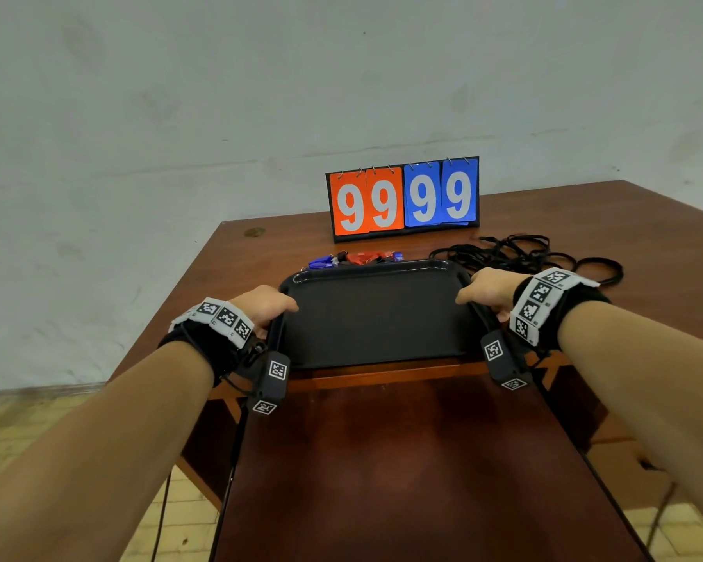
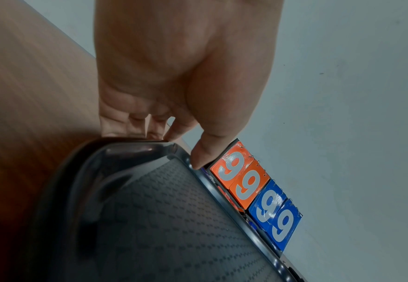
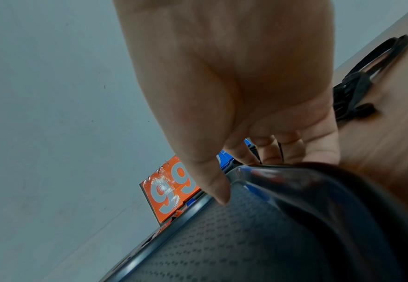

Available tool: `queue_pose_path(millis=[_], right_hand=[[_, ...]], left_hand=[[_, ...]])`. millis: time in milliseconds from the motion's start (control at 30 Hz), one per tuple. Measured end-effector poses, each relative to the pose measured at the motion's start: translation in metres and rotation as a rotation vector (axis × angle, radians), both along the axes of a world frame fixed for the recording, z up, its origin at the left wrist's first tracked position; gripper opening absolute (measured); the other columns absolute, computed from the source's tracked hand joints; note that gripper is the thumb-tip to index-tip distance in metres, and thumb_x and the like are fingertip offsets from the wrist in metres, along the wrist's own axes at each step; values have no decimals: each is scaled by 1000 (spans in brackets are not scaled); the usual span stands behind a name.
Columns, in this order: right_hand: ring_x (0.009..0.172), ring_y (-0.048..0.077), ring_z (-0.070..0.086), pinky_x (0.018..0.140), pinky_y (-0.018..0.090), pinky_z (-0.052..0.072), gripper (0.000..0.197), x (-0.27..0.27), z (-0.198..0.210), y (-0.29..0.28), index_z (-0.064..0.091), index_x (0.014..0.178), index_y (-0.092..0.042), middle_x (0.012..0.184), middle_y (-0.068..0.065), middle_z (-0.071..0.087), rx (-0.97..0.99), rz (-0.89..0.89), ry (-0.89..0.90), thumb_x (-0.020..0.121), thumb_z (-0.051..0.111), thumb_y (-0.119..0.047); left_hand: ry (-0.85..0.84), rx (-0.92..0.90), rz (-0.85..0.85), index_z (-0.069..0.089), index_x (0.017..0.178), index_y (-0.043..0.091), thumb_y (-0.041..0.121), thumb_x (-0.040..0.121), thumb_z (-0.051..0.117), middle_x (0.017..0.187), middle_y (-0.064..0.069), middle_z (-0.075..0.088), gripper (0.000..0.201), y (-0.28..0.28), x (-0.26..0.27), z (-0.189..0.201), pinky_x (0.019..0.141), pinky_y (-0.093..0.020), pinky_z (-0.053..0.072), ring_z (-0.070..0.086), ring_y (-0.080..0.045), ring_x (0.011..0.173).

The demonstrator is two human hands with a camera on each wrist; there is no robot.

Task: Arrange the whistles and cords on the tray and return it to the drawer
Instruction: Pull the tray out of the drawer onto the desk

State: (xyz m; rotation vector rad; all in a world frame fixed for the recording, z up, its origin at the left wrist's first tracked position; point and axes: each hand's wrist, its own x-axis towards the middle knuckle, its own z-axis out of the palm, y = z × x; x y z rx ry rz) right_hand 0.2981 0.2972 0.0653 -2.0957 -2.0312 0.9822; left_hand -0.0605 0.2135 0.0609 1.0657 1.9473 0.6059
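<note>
An empty black tray (image 1: 376,314) lies on the wooden desk, its near edge over the open drawer (image 1: 402,460). My left hand (image 1: 266,308) grips the tray's left rim, fingers curled under it and thumb on top (image 2: 198,156). My right hand (image 1: 490,292) grips the right rim the same way, thumb (image 3: 218,188) over the edge. Blue and red whistles (image 1: 354,259) lie in a row just behind the tray. A tangle of black cords (image 1: 520,253) sits on the desk to the back right, also in the right wrist view as black cords (image 3: 367,80).
A flip scoreboard (image 1: 402,198) reading 99 99 stands against the wall behind the whistles. The desk top (image 1: 260,253) ends at the left edge, with tiled floor (image 1: 179,517) below. The drawer extends toward me under my arms.
</note>
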Motion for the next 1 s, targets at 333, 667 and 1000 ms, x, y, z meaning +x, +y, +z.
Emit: queue_pose_path(millis=[333,667,1000], right_hand=[[103,34,64,82,36,53,40,-2,-1,-2,59,117,-1,114,17,65,50,-42,82,86,68,-25],[136,30,41,106,36,38,72,-11,25,-53,29,151,-4,151,15,39,137,5,133,89,65,-15],[139,26,38,111,38,33,68,-33,43,-36,37,149,-12,152,10,39,211,133,180,88,66,-15]], left_hand=[[6,17,14,64,105,1,14,84,64,100,-21,72,24,-1,6,5,86,-58,56,70,-41,94],[148,91,-52,67,108,2,23,67,71,110,-18,70,46,-13,16,15,93,-50,55,68,-35,99],[290,244,-186,57,90,12,9,86,60,95,-10,55,5,-7,61,47,94,-43,49,53,-22,89]])
